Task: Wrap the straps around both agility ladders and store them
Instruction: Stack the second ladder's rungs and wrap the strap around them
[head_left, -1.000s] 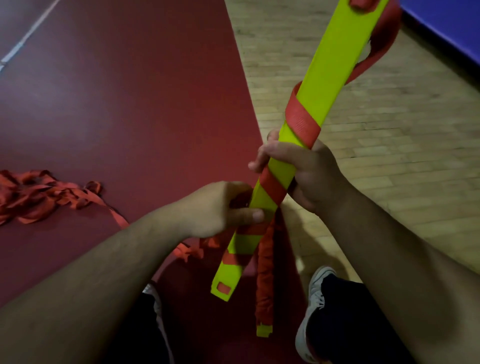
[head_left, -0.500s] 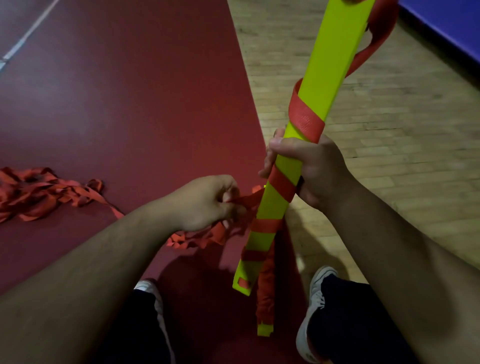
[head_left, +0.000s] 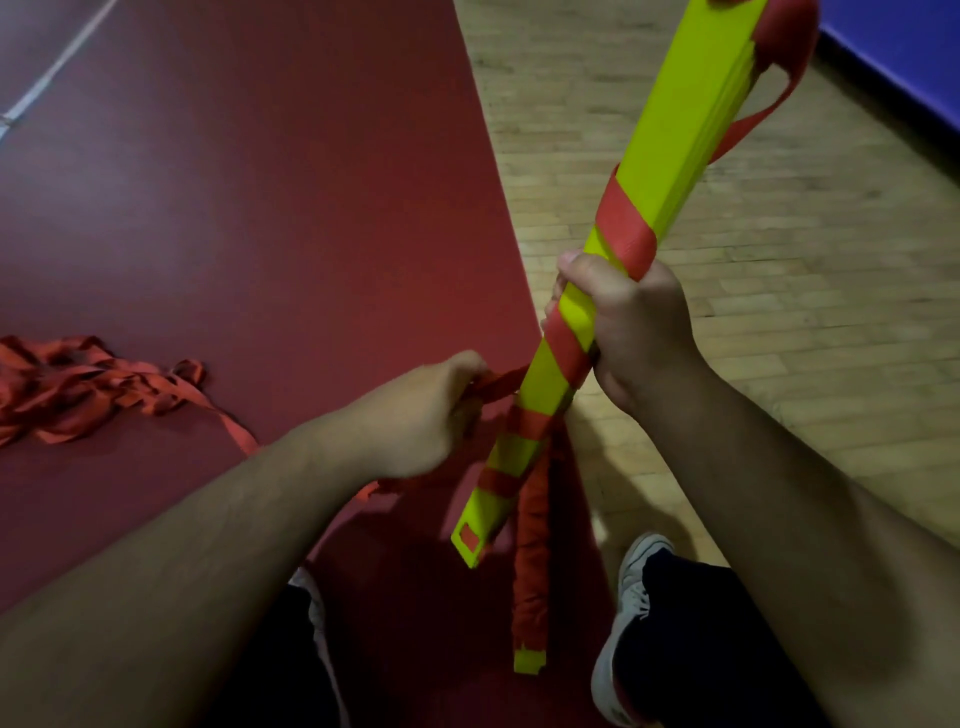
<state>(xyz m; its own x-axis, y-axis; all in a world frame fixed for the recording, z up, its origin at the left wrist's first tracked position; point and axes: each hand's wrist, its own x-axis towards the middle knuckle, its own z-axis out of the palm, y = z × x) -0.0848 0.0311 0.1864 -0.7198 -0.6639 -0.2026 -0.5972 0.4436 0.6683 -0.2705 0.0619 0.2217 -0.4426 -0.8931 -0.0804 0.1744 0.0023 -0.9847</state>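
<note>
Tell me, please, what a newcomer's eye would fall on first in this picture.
The bright yellow-green ladder bundle slants up the middle, spiralled with red strap and held in the right hand. Left of it, the left hand grips the strap's loose run, which trails to a tangled red heap on the dark red floor at far left.

One view alone is given, taken from the head and turned forward and down; the left hand (head_left: 423, 413) and right hand (head_left: 636, 332) are seen close, the floor (head_left: 810, 332) beneath.
</note>
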